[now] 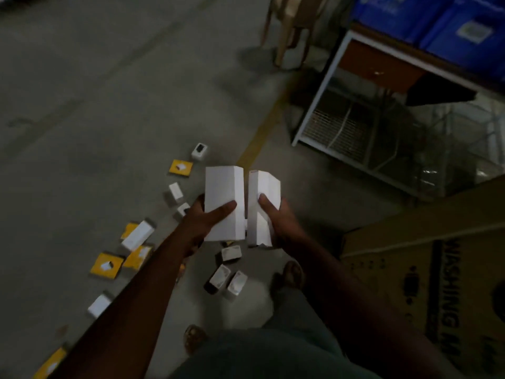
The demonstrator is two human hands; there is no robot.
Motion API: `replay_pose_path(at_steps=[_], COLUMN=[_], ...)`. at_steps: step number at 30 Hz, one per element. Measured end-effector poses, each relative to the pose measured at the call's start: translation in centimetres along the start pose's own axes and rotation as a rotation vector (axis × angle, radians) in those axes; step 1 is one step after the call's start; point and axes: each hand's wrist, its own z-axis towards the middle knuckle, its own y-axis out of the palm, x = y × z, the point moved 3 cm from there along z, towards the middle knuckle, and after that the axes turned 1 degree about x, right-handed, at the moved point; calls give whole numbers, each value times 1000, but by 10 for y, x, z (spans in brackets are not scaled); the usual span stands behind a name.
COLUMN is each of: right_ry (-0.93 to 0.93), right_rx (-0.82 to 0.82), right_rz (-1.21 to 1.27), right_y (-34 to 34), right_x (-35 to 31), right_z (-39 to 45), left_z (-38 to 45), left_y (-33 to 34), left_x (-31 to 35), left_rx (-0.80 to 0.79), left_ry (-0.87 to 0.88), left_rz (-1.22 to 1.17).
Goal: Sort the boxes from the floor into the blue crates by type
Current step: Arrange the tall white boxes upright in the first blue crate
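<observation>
Mid-frame, the left hand point(210, 214) grips one white box point(224, 198); the right hand point(278, 217) grips another white box point(263, 203), side by side. Blue crates point(437, 20) sit upper right.

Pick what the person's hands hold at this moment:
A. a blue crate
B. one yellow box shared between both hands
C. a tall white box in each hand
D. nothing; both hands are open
C: the left hand grips one tall white box and the right hand grips a second white box, held side by side above the boxes scattered on the floor.
</observation>
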Motion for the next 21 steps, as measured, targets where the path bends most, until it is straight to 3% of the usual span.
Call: replay_pose_path(at_steps=[6, 13, 21], right_ry=[-109, -181, -365], right_rx=[179, 202, 344], right_rz=[62, 144, 203], right_y=[-140, -293, -405], right_x=[-39, -135, -267], right_z=[85, 194, 265], left_z=[102, 225, 327], left_y=[131, 295, 434], left_x=[50, 138, 268], left_rx=[-38, -16, -58], left_ry=[67, 106, 255], left_rz=[79, 142, 252])
